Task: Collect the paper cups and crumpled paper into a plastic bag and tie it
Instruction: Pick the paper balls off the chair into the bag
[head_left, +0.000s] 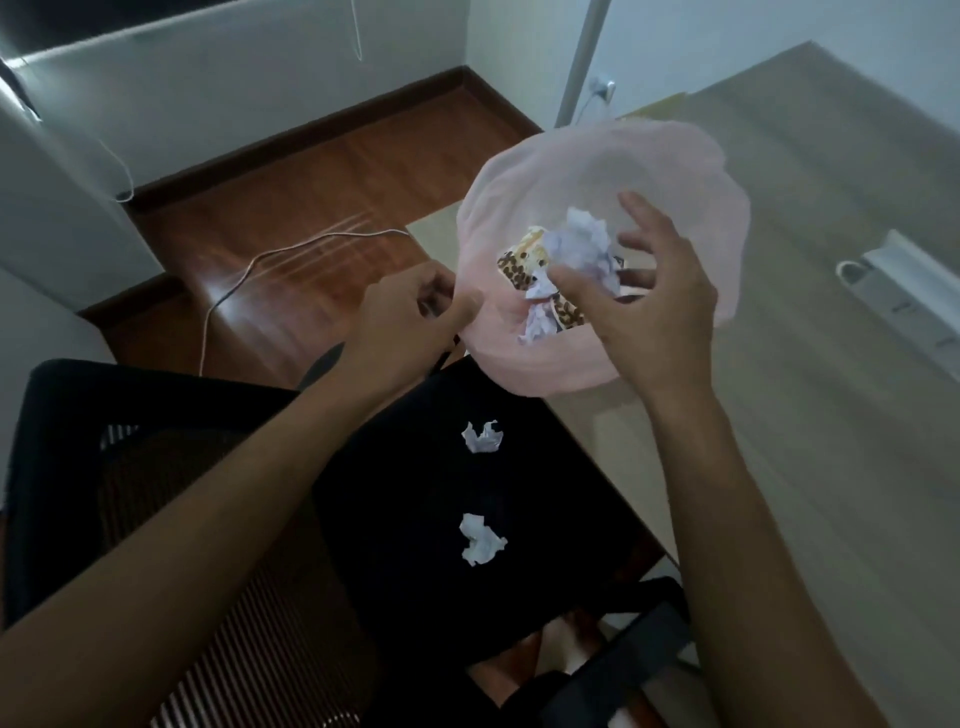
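Left hand (415, 306) pinches the rim of the pink plastic bag (597, 171) at 9 o'clock, mouth facing up. Right hand (654, 306), fingers spread and holding nothing, hovers over crumpled paper (582, 244) and paper cups (524, 262) inside.

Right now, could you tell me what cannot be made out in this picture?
Head view only:
- How many cups lie in the pink bag: crumpled paper and right hand cover them.
- Left hand grip on the rim: fingers curl away.
- White block: cut off.
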